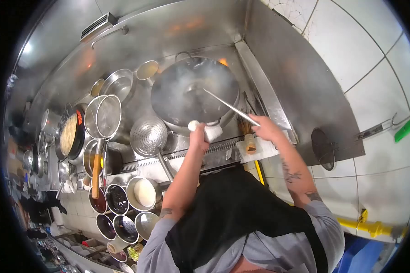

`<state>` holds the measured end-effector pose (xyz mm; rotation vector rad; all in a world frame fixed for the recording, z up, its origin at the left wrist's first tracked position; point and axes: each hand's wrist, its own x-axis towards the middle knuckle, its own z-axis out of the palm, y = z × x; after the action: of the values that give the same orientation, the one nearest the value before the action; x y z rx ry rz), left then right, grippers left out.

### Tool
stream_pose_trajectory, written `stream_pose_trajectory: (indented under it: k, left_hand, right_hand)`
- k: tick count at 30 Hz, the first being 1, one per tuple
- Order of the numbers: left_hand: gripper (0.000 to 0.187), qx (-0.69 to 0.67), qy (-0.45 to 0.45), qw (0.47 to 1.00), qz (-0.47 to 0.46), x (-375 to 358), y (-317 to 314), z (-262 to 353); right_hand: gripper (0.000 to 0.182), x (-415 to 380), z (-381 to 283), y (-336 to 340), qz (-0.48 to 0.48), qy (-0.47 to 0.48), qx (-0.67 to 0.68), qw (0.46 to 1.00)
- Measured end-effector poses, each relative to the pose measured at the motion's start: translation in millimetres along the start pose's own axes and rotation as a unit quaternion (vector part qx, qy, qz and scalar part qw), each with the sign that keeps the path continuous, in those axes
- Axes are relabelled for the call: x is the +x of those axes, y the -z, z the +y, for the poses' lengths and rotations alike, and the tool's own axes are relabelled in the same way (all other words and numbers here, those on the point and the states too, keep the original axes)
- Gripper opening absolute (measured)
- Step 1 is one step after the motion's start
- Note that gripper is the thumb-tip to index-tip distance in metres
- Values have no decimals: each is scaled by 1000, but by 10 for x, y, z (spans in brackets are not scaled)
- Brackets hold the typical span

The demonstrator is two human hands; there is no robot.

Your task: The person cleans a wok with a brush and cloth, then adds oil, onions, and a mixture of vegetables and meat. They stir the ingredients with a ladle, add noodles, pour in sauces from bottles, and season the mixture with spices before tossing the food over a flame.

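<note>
A large dark wok (168,98) sits on the range in front of me, with smoke or steam drifting over its inside. My left hand (198,137) is closed around a white cloth (212,133) at the wok's near rim, where the cloth hides the handle. In my right hand (266,129) is the end of a long metal ladle (230,106). Its shaft slants down to the left, and its bowl reaches into the wok, blurred by the haze. What lies in the wok cannot be made out clearly.
Orange flame (223,61) shows behind the wok. A perforated skimmer (148,136) and a wire strainer (103,117) with a wooden handle lie left. Several sauce pots (143,193) stand nearer me. A pan (79,136) holds a pale flat food. A steel wall (300,82) rises right.
</note>
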<state>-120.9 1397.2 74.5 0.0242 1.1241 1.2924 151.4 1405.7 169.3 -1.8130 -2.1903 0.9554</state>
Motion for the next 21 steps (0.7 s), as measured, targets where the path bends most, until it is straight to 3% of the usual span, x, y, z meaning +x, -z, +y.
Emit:
stream_pose_trajectory:
  k: [1, 3, 4, 5, 6, 7, 8, 9, 11, 14, 15, 16, 17, 18, 20, 21]
  left_hand:
    - [36, -43, -19, 997, -61, 186, 276, -274]
    - [35, -18, -24, 997, -74, -264, 461, -437]
    - [38, -8, -36, 996, -87, -259, 596, -545]
    - [40, 18, -108, 989, -95, -322, 562, -545]
    - [37, -5, -109, 990, -90, -235, 502, -504]
    - [34, -31, -105, 991, -80, -154, 440, -450]
    - [28, -58, -45, 994, -76, -165, 281, -210]
    - [23, -55, -26, 993, -97, 206, 316, -196]
    - [20, -42, 6, 998, -52, 347, 91, 43]
    - [23, -21, 26, 995, -95, 655, 182, -48]
    - [25, 14, 0, 994, -106, 602, 284, -117]
    - [29, -20, -17, 997, -70, 67, 155, 37]
    - [33, -51, -19, 993, -107, 140, 295, -145]
    - [39, -69, 45, 983, -167, 128, 488, -232]
    - [44, -14, 66, 991, -113, -16, 712, -341]
    - [45, -9, 72, 991, -113, -123, 776, -351]
  right_hand:
    - [53, 5, -125, -176, 32, -62, -33, 997]
    - [51, -87, -48, -536, 128, 25, 81, 988]
    - [50, -8, 277, -858, 203, 121, 113, 965]
    - [48, -95, 425, -1000, 184, 102, 185, 960]
    - [46, -173, 491, -1091, 159, 80, 254, 951]
    - [44, -267, 440, -1069, 135, 46, 260, 955]
    - [42, -411, 379, -985, 108, 10, 261, 959]
    - [40, -529, 267, -899, 82, -25, 264, 961]
    - [36, -599, 81, -860, 99, -18, 310, 945]
    - [36, -726, -269, -796, 112, -19, 356, 927]
    - [36, -713, -365, -770, 108, -16, 362, 926]
    - [38, -629, -373, -846, 144, 37, 365, 919]
    - [51, -674, -559, -701, 105, 63, 347, 930]
    - [56, -744, -741, -592, 67, 62, 371, 924]
    - [66, -985, -922, -663, -15, 33, 426, 904]
    - [61, -1017, -763, -834, 28, 21, 337, 941]
